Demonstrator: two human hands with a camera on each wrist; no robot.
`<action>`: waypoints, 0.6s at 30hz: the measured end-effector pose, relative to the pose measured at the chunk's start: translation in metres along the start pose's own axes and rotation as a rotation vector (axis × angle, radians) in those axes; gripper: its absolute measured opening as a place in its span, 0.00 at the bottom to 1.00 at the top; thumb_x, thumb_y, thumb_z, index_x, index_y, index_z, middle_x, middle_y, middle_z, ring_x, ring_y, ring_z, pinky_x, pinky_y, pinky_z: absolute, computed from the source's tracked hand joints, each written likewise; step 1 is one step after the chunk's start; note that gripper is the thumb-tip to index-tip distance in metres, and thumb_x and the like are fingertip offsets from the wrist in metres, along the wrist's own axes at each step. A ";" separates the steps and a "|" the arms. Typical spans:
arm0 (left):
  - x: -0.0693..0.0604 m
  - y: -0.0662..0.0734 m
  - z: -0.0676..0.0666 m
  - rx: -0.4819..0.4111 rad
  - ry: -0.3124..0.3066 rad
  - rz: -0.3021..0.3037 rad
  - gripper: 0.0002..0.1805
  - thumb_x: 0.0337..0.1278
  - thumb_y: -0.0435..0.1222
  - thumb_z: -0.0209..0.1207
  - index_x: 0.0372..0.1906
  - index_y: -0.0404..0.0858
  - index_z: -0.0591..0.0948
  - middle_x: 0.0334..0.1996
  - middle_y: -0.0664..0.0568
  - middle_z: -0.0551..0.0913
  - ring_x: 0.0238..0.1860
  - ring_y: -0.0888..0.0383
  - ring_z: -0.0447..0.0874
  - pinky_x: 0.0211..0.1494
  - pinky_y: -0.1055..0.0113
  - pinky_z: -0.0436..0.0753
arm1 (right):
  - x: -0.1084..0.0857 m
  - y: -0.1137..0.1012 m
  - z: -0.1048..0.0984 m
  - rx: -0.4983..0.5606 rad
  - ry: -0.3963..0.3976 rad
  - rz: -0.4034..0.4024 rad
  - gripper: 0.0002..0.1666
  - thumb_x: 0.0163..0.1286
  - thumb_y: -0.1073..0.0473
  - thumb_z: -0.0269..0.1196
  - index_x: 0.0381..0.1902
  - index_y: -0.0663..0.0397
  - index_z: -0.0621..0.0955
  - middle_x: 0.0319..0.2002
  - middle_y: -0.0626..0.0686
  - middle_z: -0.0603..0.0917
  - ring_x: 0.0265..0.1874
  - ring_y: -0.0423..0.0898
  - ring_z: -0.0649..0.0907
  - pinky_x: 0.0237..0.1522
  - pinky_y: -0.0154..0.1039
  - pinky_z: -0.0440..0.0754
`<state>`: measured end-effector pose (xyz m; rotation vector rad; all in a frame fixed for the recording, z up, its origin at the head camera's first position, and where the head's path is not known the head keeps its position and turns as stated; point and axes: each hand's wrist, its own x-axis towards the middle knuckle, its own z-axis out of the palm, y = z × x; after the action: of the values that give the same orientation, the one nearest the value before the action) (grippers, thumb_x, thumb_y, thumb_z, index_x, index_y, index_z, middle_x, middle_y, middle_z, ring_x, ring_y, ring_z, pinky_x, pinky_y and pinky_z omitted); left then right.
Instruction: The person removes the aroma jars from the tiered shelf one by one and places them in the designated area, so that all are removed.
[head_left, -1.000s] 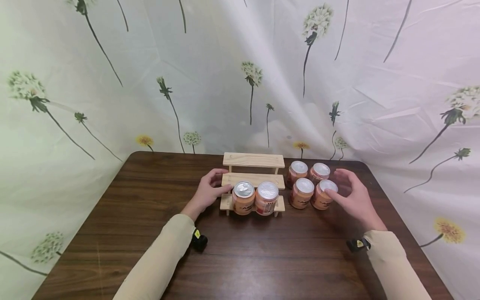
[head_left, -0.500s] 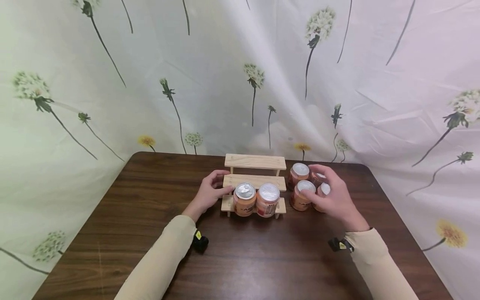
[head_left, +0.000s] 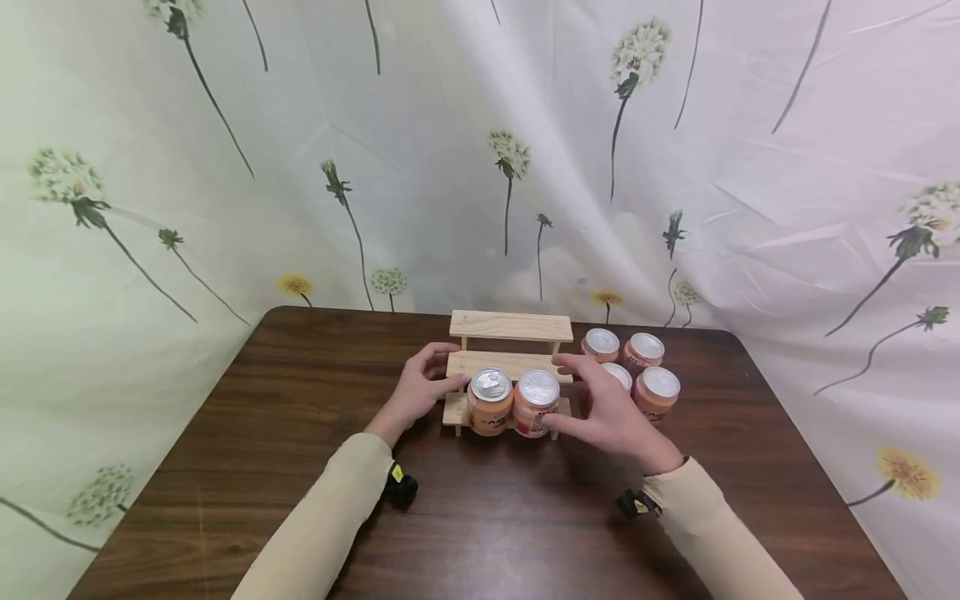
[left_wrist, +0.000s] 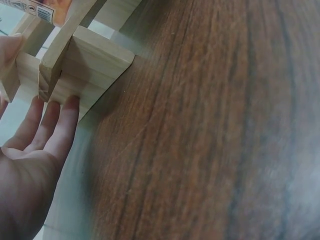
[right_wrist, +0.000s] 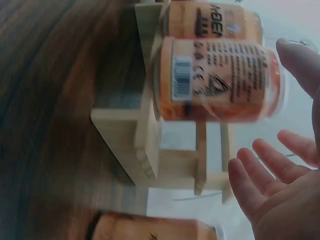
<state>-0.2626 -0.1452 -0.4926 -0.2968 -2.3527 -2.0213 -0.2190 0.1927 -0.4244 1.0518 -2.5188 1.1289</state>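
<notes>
Beige-sleeved, the right hand (head_left: 611, 412) spreads thumb and fingers apart, holding nothing, just right of the nearer orange can (head_left: 534, 406), upright on the wooden rack's (head_left: 501, 361) lowest shelf (head_left: 454, 409), while the left hand (head_left: 414, 387) grips the rack's opposite end.

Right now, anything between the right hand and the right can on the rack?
Nothing visible. The right hand is beside the right can; the left can stands on its far side, the loose cans right of the wooden rack.
</notes>
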 end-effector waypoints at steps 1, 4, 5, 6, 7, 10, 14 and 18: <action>0.000 0.000 0.000 -0.004 0.001 0.000 0.27 0.63 0.31 0.72 0.66 0.39 0.78 0.62 0.36 0.79 0.61 0.40 0.82 0.50 0.62 0.87 | 0.001 0.000 0.003 0.011 -0.011 0.006 0.51 0.58 0.49 0.82 0.73 0.60 0.71 0.67 0.58 0.78 0.63 0.55 0.80 0.59 0.54 0.84; 0.000 0.000 0.000 -0.016 0.000 0.001 0.27 0.63 0.30 0.72 0.66 0.38 0.78 0.62 0.35 0.79 0.61 0.39 0.82 0.50 0.62 0.87 | 0.002 0.000 0.011 0.053 -0.032 0.010 0.51 0.59 0.51 0.82 0.73 0.63 0.70 0.66 0.57 0.78 0.63 0.52 0.80 0.60 0.50 0.84; 0.000 0.000 0.001 -0.019 -0.002 0.002 0.27 0.63 0.30 0.72 0.66 0.38 0.78 0.61 0.35 0.79 0.61 0.39 0.82 0.50 0.62 0.87 | 0.003 0.001 0.013 0.064 -0.035 0.007 0.51 0.60 0.52 0.82 0.73 0.64 0.70 0.66 0.57 0.78 0.63 0.51 0.81 0.59 0.49 0.84; 0.000 0.000 0.001 -0.021 -0.004 0.006 0.27 0.63 0.30 0.72 0.66 0.38 0.78 0.62 0.35 0.79 0.61 0.39 0.82 0.50 0.62 0.86 | 0.003 0.001 0.015 0.068 -0.036 0.005 0.50 0.60 0.52 0.82 0.72 0.64 0.70 0.65 0.56 0.79 0.62 0.50 0.81 0.59 0.47 0.85; 0.000 0.000 0.001 -0.025 -0.006 0.007 0.27 0.63 0.30 0.72 0.66 0.38 0.78 0.62 0.35 0.79 0.61 0.39 0.82 0.50 0.62 0.86 | 0.004 0.001 0.017 0.067 -0.035 0.004 0.50 0.59 0.52 0.82 0.72 0.63 0.71 0.64 0.54 0.79 0.61 0.49 0.82 0.58 0.46 0.85; 0.001 -0.002 0.001 -0.030 -0.004 0.014 0.28 0.63 0.30 0.72 0.66 0.39 0.78 0.62 0.36 0.80 0.61 0.39 0.82 0.50 0.62 0.86 | 0.005 0.000 0.022 0.066 -0.023 0.009 0.47 0.58 0.51 0.82 0.70 0.57 0.73 0.62 0.51 0.81 0.58 0.46 0.83 0.57 0.45 0.85; 0.001 -0.002 0.001 -0.029 0.001 0.014 0.28 0.62 0.30 0.72 0.66 0.38 0.78 0.61 0.36 0.80 0.60 0.40 0.82 0.49 0.64 0.86 | 0.005 0.000 0.028 0.077 -0.010 0.048 0.46 0.58 0.51 0.83 0.69 0.52 0.73 0.60 0.49 0.82 0.57 0.43 0.83 0.56 0.47 0.86; 0.000 0.000 0.000 -0.028 -0.006 0.018 0.28 0.62 0.30 0.72 0.66 0.38 0.78 0.61 0.35 0.80 0.60 0.40 0.82 0.50 0.63 0.85 | 0.006 -0.001 0.032 0.067 0.014 0.083 0.44 0.59 0.50 0.82 0.68 0.51 0.75 0.59 0.48 0.83 0.56 0.43 0.84 0.56 0.48 0.86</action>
<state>-0.2631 -0.1449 -0.4929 -0.3236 -2.3186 -2.0499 -0.2195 0.1665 -0.4436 0.9598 -2.5517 1.2470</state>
